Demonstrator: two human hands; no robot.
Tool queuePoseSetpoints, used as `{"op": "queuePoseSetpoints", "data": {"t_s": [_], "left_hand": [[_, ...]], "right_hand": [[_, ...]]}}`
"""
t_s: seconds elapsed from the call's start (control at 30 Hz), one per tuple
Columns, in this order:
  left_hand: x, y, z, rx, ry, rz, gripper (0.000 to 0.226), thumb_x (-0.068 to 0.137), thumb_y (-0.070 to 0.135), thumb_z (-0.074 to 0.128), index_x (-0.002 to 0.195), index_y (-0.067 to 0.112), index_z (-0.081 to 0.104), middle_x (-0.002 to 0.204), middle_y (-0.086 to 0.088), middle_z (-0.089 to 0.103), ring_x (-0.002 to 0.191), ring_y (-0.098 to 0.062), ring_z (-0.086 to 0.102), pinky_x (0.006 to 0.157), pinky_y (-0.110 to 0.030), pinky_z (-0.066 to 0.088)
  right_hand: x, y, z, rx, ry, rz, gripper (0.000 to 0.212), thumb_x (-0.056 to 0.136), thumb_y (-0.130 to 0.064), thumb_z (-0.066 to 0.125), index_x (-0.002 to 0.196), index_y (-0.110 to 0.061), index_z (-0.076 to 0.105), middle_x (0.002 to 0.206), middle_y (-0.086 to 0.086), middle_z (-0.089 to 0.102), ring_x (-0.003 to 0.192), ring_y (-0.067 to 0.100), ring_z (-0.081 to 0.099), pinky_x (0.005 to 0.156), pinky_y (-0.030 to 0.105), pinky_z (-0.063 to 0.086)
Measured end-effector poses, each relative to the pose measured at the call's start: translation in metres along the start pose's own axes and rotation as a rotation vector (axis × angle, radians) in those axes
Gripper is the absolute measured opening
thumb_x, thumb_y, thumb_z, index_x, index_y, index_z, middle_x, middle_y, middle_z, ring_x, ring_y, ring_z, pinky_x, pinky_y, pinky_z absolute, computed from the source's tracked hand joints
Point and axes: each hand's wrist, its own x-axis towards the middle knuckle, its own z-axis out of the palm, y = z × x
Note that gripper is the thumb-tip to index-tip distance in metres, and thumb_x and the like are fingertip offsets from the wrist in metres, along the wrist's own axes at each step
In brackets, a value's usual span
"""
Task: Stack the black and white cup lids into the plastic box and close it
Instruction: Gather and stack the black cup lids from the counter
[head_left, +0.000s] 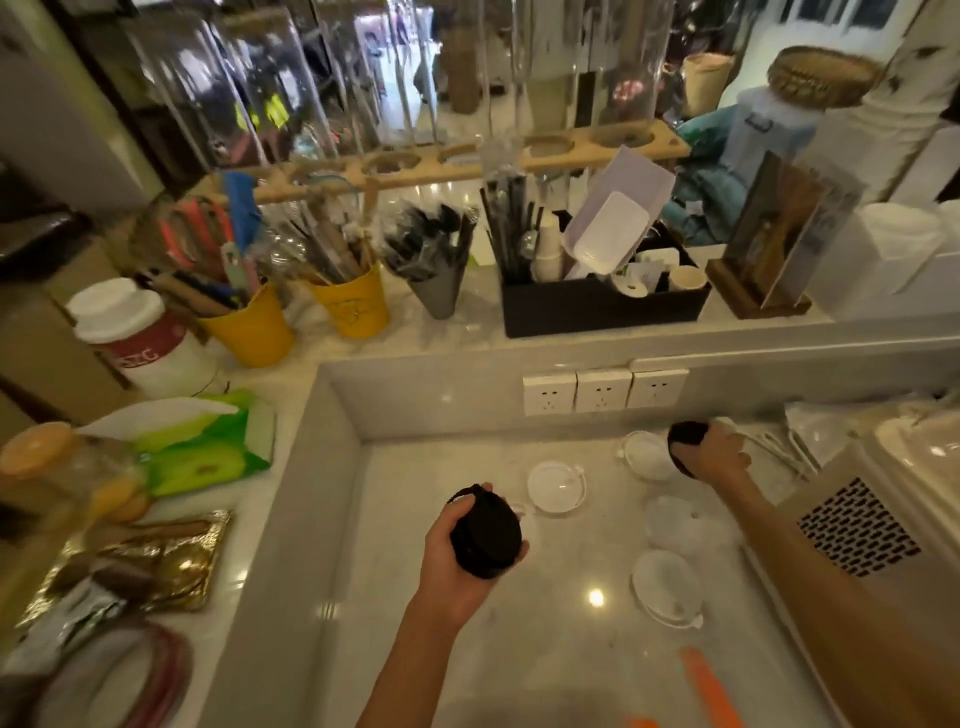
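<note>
Over the middle of the marble counter (561, 649), holding one stack of black lids (488, 535) in the left hand (452, 556), fingers and thumb curled round its sides, clear of the surface. Toward the back right corner, gripping a second black stack (687, 434) in the right hand (719, 460), tilted, right against a white lid (645, 457); touching or not, cannot tell. Two black stacks in all.

Flat on the counter, four pale lids: that white lid near the back, a second white lid (556, 486) just behind the left hand, a third white lid (667, 584) nearer the front on the right, and between those two right-hand ones a fourth lid (675, 522), blurred and translucent-looking.

Along the back wall, three white sockets (602, 391). By the front edge, one orange strip (711, 691).
</note>
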Motion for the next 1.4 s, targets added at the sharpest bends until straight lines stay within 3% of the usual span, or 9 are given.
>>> {"op": "queuePoseSetpoints", "data": {"t_s": [0.1,0.2,0.33,0.4,0.5,0.7,0.9,1.23,1.4], "left_hand": [[-0.014,0.004,-0.003,0.061,0.038,0.052,0.035,0.077,0.026,0.081,0.108,0.016,0.07,0.119,-0.013,0.057,0.109,-0.032,0.056,0.089,-0.052,0.051],[-0.025,0.004,-0.008,0.075,0.089,0.078,0.029,0.083,0.031,0.08,0.106,0.016,0.071,0.119,-0.011,0.06,0.109,-0.03,0.06,0.092,-0.051,0.053],[-0.041,0.007,-0.016,0.166,0.108,0.159,0.058,0.072,0.047,0.084,0.118,0.016,0.07,0.119,-0.014,0.069,0.109,-0.031,0.066,0.091,-0.049,0.056],[-0.052,0.01,-0.018,0.262,0.053,0.221,0.075,0.07,0.059,0.083,0.13,0.016,0.065,0.127,-0.016,0.07,0.112,-0.031,0.068,0.094,-0.048,0.051],[-0.068,0.016,-0.023,0.294,0.067,0.271,0.08,0.077,0.063,0.074,0.139,0.015,0.056,0.136,-0.018,0.066,0.124,-0.033,0.064,0.097,-0.048,0.054],[-0.083,0.025,-0.036,0.287,0.113,0.328,0.066,0.086,0.056,0.066,0.137,0.017,0.055,0.129,-0.013,0.071,0.12,-0.031,0.068,0.088,-0.046,0.06],[-0.079,0.024,-0.035,0.293,0.125,0.335,0.062,0.085,0.051,0.065,0.137,0.018,0.055,0.13,-0.017,0.07,0.119,-0.036,0.067,0.106,-0.064,0.046],[-0.074,0.021,-0.028,0.301,0.123,0.249,0.067,0.081,0.052,0.068,0.136,0.017,0.057,0.13,-0.015,0.07,0.116,-0.034,0.069,0.095,-0.052,0.057],[-0.075,0.024,-0.033,0.339,0.076,0.174,0.061,0.085,0.053,0.066,0.135,0.02,0.059,0.132,-0.012,0.07,0.122,-0.031,0.066,0.105,-0.061,0.049]], "right_hand": [[-0.042,-0.047,-0.015,0.419,-0.269,-0.035,0.061,0.093,-0.024,0.069,0.145,-0.011,0.039,0.14,0.021,0.051,0.115,0.035,0.058,0.09,0.046,0.055],[-0.108,-0.088,-0.01,0.432,-0.528,-0.212,0.059,0.092,-0.025,0.07,0.143,-0.021,0.041,0.133,0.016,0.058,0.098,0.022,0.066,0.071,0.03,0.058],[-0.193,-0.116,0.024,0.223,-0.732,-0.432,0.06,0.088,-0.034,0.072,0.141,-0.029,0.043,0.13,0.006,0.06,0.105,0.018,0.067,0.076,0.025,0.06],[-0.221,-0.12,0.043,0.196,-0.786,-0.455,0.06,0.087,-0.035,0.072,0.14,-0.031,0.045,0.13,0.004,0.058,0.11,0.02,0.065,0.086,0.03,0.06],[-0.245,-0.122,0.063,0.189,-0.862,-0.457,0.058,0.087,-0.034,0.072,0.139,-0.032,0.047,0.13,0.003,0.058,0.112,0.02,0.064,0.093,0.033,0.058],[-0.261,-0.129,0.081,0.207,-0.901,-0.496,0.054,0.081,-0.039,0.075,0.129,-0.041,0.05,0.122,-0.005,0.06,0.105,0.013,0.067,0.084,0.024,0.06],[-0.264,-0.131,0.083,0.213,-0.892,-0.526,0.053,0.081,-0.038,0.076,0.128,-0.041,0.051,0.118,-0.007,0.059,0.103,0.012,0.067,0.072,0.018,0.059],[-0.257,-0.12,0.079,0.169,-0.876,-0.615,0.06,0.083,-0.027,0.076,0.133,-0.039,0.046,0.129,-0.01,0.053,0.113,0.013,0.062,0.093,0.032,0.058],[-0.257,-0.114,0.079,0.093,-0.874,-0.72,0.061,0.083,-0.028,0.075,0.132,-0.042,0.043,0.131,-0.013,0.047,0.117,0.008,0.055,0.076,0.017,0.055]]}}
